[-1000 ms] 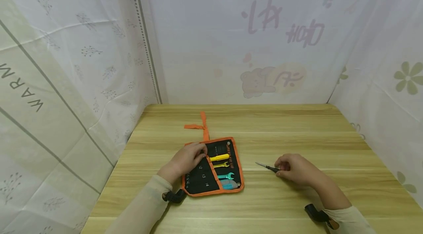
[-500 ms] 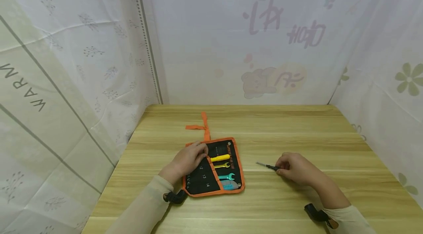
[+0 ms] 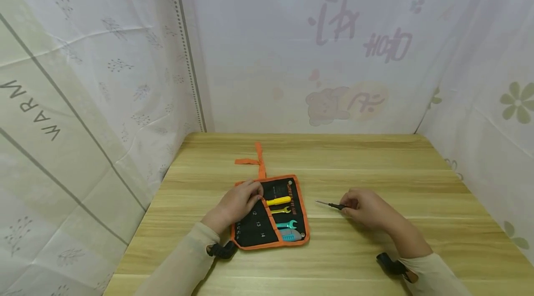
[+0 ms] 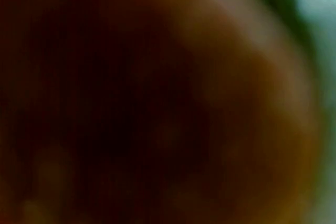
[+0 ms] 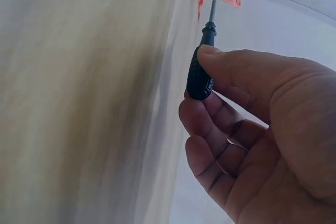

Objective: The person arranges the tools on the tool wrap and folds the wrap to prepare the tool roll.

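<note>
A black tool pouch with orange trim [image 3: 252, 233] lies unfolded on the wooden table. My left hand [image 3: 235, 203] rests over its upper left part, fingers curled and pinching the orange pocket rim. In the pocket sit a yellow handle [image 3: 278, 201], a yellow wrench [image 3: 281, 210], a teal wrench [image 3: 288, 224] and a grey-and-blue tool [image 3: 293, 234]. To the right of the pouch, my right hand [image 3: 365, 208] pinches a small screwdriver [image 5: 199, 72] by its black handle between thumb and fingers. Its thin metal shaft points left, toward the pouch. Blur and darkness fill the left wrist view.
Orange tie straps [image 3: 259, 161] stretch from the pouch's far edge across the table [image 3: 354, 157]. Patterned white cloth [image 3: 258, 45] hangs behind the table and along both sides. A black wrist camera [image 3: 223, 249] sits at the left cuff, another [image 3: 390, 264] at the right.
My right hand has moved left with the screwdriver, bringing its tip nearer the pouch. The left hand keeps its place on the pocket rim.
</note>
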`<move>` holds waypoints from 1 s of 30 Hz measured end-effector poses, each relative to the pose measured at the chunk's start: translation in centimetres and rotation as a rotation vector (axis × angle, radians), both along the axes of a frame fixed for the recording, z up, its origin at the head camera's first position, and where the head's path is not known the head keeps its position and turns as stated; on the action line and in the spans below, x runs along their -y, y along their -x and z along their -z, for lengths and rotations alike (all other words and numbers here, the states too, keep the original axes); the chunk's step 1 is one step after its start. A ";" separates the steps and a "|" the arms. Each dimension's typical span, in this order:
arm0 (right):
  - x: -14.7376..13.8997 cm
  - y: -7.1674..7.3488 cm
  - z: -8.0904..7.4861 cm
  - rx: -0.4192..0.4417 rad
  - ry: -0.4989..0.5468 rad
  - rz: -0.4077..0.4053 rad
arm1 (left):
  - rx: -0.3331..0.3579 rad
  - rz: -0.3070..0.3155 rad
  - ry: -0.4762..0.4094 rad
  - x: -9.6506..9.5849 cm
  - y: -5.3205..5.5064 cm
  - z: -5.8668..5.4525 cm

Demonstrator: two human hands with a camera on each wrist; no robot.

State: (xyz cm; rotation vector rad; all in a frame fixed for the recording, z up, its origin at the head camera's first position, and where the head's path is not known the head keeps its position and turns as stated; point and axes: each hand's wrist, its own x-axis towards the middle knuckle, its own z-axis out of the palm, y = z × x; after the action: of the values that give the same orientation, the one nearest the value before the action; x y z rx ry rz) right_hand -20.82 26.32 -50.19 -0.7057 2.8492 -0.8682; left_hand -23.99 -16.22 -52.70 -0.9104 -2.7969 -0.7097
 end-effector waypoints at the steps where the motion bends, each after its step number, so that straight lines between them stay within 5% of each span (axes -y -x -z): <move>1: 0.2 0.1 -0.1 -0.003 0.004 -0.005 | -0.001 -0.001 0.001 0.0 0.0 0.0; 30: 5.0 2.2 -2.3 -0.091 -0.015 -0.008 | -0.009 0.011 0.015 0.0 0.0 0.0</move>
State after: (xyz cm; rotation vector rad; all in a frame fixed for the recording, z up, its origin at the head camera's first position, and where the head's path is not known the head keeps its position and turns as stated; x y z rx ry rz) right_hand -22.98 21.36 -47.88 -0.7734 2.9273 -0.8334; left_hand -23.98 -16.18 -52.71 -0.9302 -2.7950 -0.6853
